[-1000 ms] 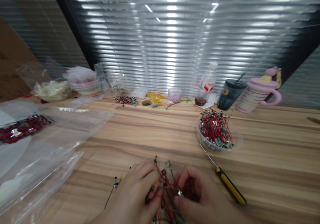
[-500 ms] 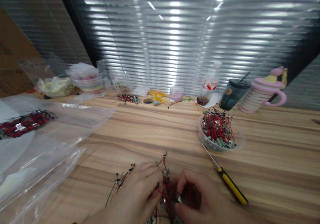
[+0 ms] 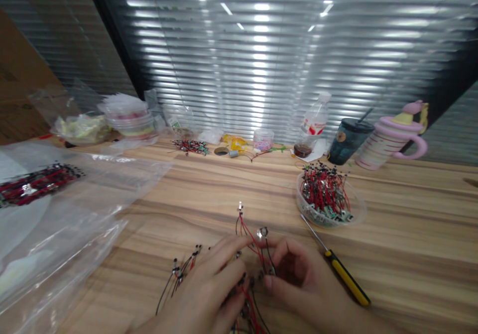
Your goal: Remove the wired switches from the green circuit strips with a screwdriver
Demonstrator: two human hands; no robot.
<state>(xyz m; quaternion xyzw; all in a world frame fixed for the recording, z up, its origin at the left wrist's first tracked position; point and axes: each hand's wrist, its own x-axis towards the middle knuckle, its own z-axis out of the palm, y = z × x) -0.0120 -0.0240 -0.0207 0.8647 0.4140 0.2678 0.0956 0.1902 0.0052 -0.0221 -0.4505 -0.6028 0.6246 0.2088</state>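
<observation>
Both hands meet low in the view over a tangle of red and black wired parts (image 3: 251, 254) that lies on the wooden table (image 3: 411, 234) at its near edge. The left hand (image 3: 209, 294) lies palm down with its fingers curled over the tangle, the tips pressing on the leads; the right hand (image 3: 302, 284) is cupped, thumb and forefinger pinched together on a lead with a small metal end. A few leads stand up from between the hands, one topped by a pale tip and another by a silvery piece. How much of the bundle each hand really grips is hard to tell, since the fingers hide the middle of it.

Just left of the left hand, a smaller loose lead bundle (image 3: 179, 274) rests on the wood. Right of the right hand lies a screwdriver (image 3: 338, 269) with a yellow and black handle, its thin shaft pointing up toward a clear plastic bowl (image 3: 354, 209) heaped with more red-wired parts.

Farther back, along the blinds, stand a clear bottle (image 3: 313, 122), a dark cup (image 3: 345, 142) with a straw, and a striped pink mug (image 3: 388, 142). A small heap of parts (image 3: 190, 147) and a little tub (image 3: 263, 139) sit near the middle of that row. At the left, clear plastic bags (image 3: 74, 214) spread over the table, one holding a flat bunch of red and black parts.
</observation>
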